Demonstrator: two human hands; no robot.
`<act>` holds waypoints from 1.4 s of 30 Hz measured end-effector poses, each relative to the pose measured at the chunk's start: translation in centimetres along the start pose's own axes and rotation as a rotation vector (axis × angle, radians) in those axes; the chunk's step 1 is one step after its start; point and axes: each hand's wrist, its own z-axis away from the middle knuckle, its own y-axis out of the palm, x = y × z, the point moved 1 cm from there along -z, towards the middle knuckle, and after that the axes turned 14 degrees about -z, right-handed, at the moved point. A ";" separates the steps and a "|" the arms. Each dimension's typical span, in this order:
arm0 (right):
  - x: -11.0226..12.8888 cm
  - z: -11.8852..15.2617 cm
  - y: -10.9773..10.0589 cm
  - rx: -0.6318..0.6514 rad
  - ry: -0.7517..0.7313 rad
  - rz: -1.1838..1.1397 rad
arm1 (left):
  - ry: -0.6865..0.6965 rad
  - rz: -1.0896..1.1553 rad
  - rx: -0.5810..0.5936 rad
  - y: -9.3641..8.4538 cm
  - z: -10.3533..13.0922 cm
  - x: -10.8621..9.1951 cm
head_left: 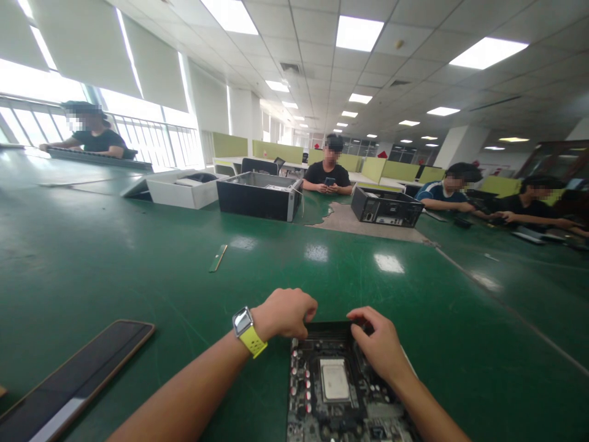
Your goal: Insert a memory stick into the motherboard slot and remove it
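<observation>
Silvery square chip (335, 379), dark motherboard (306, 423), hands (286, 312) (380, 341) half-curled at far edge, grip unclear

Motherboard (359, 393) — black; red-and-white capacitors (308, 385) along its left side, pale silver processor (335, 380). Surface (138, 264) beneath the motherboard: green. Watch strap (256, 341) left of it: lime yellow, dotted with dark holes. Memory module (218, 258) beyond it: green — gold edge.
</observation>
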 end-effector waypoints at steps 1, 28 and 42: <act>0.0 0.0 0.0 -0.002 0.002 0.003 | 0.001 -0.002 0.003 0.0 0.0 0.0; -0.3 0.0 0.0 -0.004 0.001 0.002 | 0.016 0.018 -0.003 0.0 0.2 0.5; -0.1 0.0 -0.1 0.003 0.011 -0.025 | 0.010 0.072 -0.031 -0.4 0.6 1.4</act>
